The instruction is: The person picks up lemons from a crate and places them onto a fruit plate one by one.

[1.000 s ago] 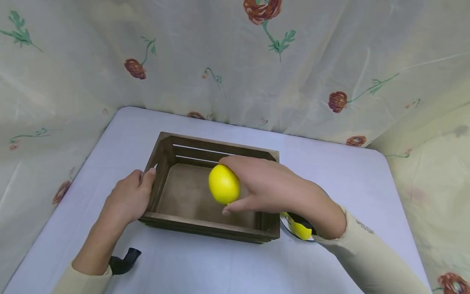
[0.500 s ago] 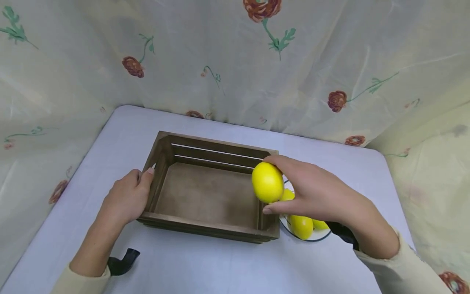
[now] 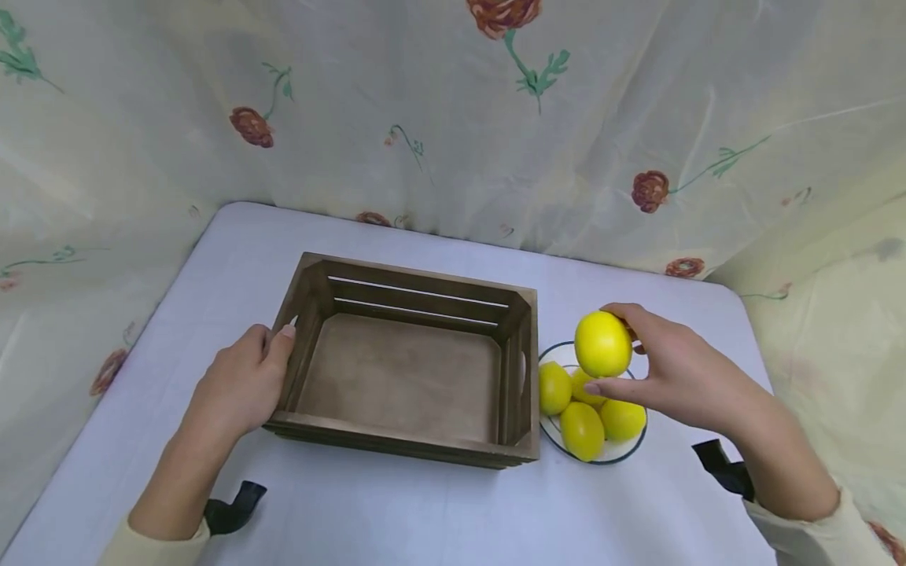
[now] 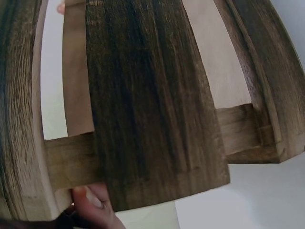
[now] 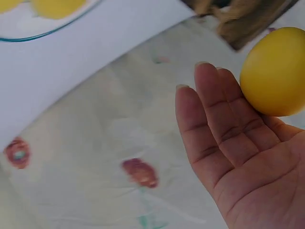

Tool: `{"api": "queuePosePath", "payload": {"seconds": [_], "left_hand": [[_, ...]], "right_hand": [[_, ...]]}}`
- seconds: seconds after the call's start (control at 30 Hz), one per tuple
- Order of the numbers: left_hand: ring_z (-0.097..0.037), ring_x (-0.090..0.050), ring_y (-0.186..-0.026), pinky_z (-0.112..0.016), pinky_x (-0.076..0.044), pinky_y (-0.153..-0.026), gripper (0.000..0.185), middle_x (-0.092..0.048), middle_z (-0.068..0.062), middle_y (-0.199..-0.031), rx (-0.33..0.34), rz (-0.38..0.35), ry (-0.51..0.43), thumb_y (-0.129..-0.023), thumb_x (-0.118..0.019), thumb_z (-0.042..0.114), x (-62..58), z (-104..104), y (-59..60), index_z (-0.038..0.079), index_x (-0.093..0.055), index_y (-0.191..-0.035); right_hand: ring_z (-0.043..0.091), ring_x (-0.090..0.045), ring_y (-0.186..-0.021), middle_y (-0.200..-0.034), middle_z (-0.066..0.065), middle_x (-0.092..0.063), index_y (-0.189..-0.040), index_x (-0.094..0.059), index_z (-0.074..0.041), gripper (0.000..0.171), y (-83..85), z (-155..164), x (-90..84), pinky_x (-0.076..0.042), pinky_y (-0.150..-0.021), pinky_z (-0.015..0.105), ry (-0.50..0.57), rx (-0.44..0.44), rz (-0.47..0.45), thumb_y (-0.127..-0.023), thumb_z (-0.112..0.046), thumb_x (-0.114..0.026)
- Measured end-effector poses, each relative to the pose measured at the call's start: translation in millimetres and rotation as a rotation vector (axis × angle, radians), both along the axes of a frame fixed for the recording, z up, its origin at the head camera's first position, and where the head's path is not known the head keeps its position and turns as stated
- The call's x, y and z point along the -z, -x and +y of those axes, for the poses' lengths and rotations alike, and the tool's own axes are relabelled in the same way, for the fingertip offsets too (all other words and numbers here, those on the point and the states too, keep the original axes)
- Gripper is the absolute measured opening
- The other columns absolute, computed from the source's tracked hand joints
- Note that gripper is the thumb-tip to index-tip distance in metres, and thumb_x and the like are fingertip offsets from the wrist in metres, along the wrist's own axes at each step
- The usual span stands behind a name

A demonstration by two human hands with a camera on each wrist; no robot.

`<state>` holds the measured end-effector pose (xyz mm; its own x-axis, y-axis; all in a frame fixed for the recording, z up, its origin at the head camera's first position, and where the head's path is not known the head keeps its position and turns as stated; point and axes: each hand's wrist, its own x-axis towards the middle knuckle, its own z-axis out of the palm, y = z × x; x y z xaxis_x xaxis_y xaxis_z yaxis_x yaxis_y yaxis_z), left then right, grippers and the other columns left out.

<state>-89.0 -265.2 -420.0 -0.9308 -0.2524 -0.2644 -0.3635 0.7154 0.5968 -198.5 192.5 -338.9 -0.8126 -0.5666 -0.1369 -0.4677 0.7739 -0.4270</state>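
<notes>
A smooth, egg-shaped yellow lemon [image 3: 603,343] is sitting in the fingers of the right hand [image 3: 672,376], thumb under it and fingertips curling over its far side, and it is hanging just above the round white plate with a dark rim [image 3: 635,448] at the right of the table. Four more yellow lemons [image 3: 582,429] are lying on that plate, crowded together and touching one another; the held lemon is covering part of the far ones.

Just left of the plate, a dark brown slatted wooden crate [image 3: 413,365] is standing on the pale lilac tablecloth [image 3: 396,511], its right end wall almost touching the plate's rim. The crate's boards are showing rough grain and narrow gaps between the slats, and its flat floor is bare. The left hand [image 3: 244,383] is gripping the crate's left end wall, fingers curling over the top edge; in the left wrist view only a thumb tip is showing beneath the boards, the rest being cut off.

A cream sheet printed with red flowers and green stems [image 3: 439,126] is hanging behind and around the table. Black wrist straps [image 3: 233,507] are peeking out near both cream sleeves.
</notes>
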Motion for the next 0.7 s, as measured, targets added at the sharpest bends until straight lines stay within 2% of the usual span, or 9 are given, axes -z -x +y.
{"api": "queuePosePath", "payload": {"seconds": [0.23, 0.4, 0.53, 0.7], "left_hand": [[-0.029, -0.059, -0.064, -0.040, -0.043, -0.048, 0.072, -0.059, -0.015, -0.077, 0.033, 0.000, 0.095, -0.110, -0.025, 0.058, -3.4, -2, -0.6, -0.008, -0.054, -0.111], [-0.029, -0.059, -0.060, -0.040, -0.043, -0.046, 0.067, -0.061, -0.016, -0.075, 0.048, -0.013, 0.174, -0.109, -0.034, 0.054, -8.0, 1, 1.6, -0.010, -0.054, -0.113], [-0.030, -0.060, -0.062, -0.040, -0.043, -0.046, 0.063, -0.063, -0.018, -0.077, 0.050, -0.018, 0.183, -0.110, -0.038, 0.050, -8.7, 3, 3.3, -0.011, -0.054, -0.114], [-0.030, -0.060, -0.062, -0.041, -0.043, -0.047, 0.062, -0.062, -0.017, -0.076, 0.042, -0.002, 0.165, -0.110, -0.035, 0.050, -7.3, 4, 4.0, -0.010, -0.054, -0.113]], "right_hand": [[0.033, -0.062, -0.108, -0.125, 0.015, -0.064, -0.147, -0.044, 0.002, 0.091, 7.4, 28, 23.6, -0.053, -0.093, 0.060, -0.034, 0.070, -0.026, -0.087, -0.053, -0.083], [0.039, -0.062, -0.109, -0.130, 0.024, -0.062, -0.148, -0.040, 0.006, 0.094, 10.2, 47, 46.2, -0.054, -0.092, 0.060, -0.059, 0.150, -0.078, -0.089, -0.054, -0.081], [0.046, -0.059, -0.114, -0.140, 0.031, -0.054, -0.152, -0.034, 0.008, 0.098, 15.4, 64, 63.0, -0.053, -0.093, 0.063, -0.082, 0.206, -0.112, -0.089, -0.052, -0.081], [0.052, -0.054, -0.118, -0.146, 0.036, -0.046, -0.155, -0.029, 0.009, 0.098, 24.8, 86, 80.6, -0.048, -0.097, 0.068, -0.101, 0.230, -0.097, -0.091, -0.043, -0.082]]}}
